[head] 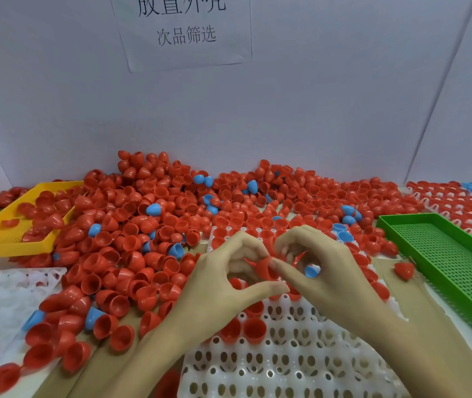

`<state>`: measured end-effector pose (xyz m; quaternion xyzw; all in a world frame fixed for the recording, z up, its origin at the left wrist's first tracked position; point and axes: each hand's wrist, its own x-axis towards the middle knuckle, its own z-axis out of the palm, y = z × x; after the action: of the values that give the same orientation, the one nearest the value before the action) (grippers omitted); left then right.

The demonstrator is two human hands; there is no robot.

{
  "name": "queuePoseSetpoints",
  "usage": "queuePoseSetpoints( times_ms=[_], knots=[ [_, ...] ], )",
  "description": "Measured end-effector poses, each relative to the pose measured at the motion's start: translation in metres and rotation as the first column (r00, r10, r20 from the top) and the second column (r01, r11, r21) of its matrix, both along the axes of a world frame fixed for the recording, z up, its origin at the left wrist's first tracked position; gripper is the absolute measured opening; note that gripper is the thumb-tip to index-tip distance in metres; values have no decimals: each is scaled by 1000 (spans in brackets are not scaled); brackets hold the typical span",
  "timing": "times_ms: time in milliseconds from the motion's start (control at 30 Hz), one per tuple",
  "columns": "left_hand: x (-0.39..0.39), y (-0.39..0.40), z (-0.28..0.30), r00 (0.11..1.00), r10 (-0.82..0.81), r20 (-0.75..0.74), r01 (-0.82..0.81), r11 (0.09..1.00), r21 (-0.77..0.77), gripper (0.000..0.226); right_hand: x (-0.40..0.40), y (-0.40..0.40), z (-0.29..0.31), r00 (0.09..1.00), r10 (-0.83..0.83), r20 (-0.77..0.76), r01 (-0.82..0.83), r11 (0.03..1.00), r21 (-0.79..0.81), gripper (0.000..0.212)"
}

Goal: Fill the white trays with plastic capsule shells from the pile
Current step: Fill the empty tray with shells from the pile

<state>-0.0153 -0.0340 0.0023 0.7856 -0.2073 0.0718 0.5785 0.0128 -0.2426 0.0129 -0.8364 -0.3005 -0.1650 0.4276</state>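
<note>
A big pile of red capsule shells [154, 214], with a few blue ones mixed in, covers the table's middle and left. A white tray [286, 366] lies in front of me, its far rows holding red shells and its near holes bare. Both hands meet above its middle. My left hand [223, 285] and my right hand [321, 271] together pinch a red shell [263, 268] between their fingertips. My right hand also holds a blue shell [312, 271] and further red shells under its curled fingers.
A yellow tray [7, 242] with red shells sits at the left, a green mesh tray [447, 265] at the right. Filled white trays [464, 208] lie far right. Another white tray [2, 297] is near left. A lone red shell [404, 270] lies beside the green tray.
</note>
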Motion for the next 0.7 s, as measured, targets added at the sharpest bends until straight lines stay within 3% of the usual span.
queuePoseSetpoints(
  times_ms=[100,267,433,567,700],
  knots=[
    [2,5,3,994,78,72,-86,990,108,23,5,-10,1,997,13,-76,-15,1000,-27,9],
    [10,19,6,950,278,145,-291,953,82,30,11,-24,3,947,147,-286,-224,940,-257,11],
    [19,27,-3,911,364,196,-398,900,179,32,8,-25,-1,924,126,-360,-267,888,-373,17],
    [19,27,-8,915,311,258,-382,873,303,29,7,-24,2,920,148,-362,-278,899,-338,19],
    [12,18,-9,946,50,320,-194,879,436,21,12,-28,1,911,188,-368,-304,908,-289,17]
  ],
)
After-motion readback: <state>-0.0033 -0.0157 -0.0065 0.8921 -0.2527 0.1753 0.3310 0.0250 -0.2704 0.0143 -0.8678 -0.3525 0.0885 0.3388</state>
